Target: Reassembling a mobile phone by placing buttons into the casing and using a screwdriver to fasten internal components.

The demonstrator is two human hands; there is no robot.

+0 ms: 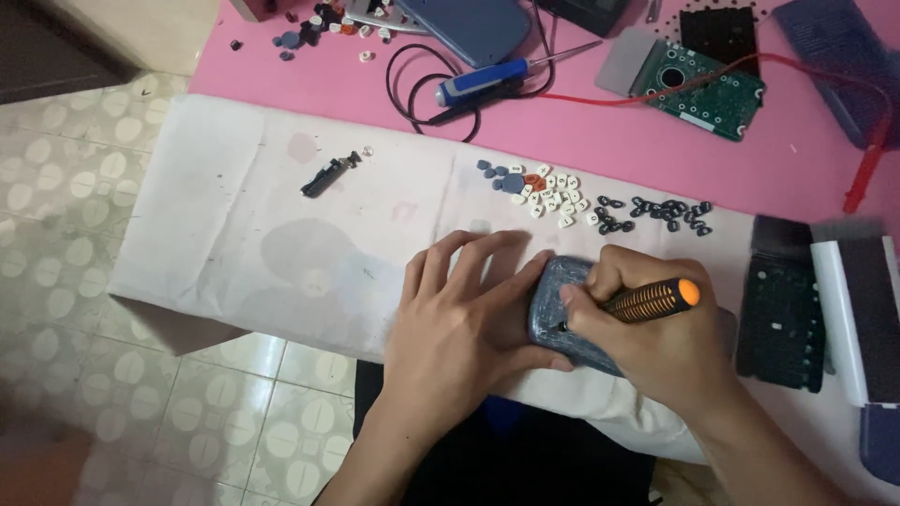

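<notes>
While left hand (459, 323) fingers spread steadying blue-grey casing (562, 314), right hand (647, 342) pinching orange-handled screwdriver (652, 300), tip at casing; keycaps (553, 192) beyond fingertips already removed; casing apparently unopened.

1. The casing (562, 314) is set at lower centre on the cloth (225, 215), between the left hand (459, 328) and the right hand (647, 337).
2. Loose keys (553, 195) are scattered above it (a circuit board (708, 89) lies further up, at upper right).
</notes>
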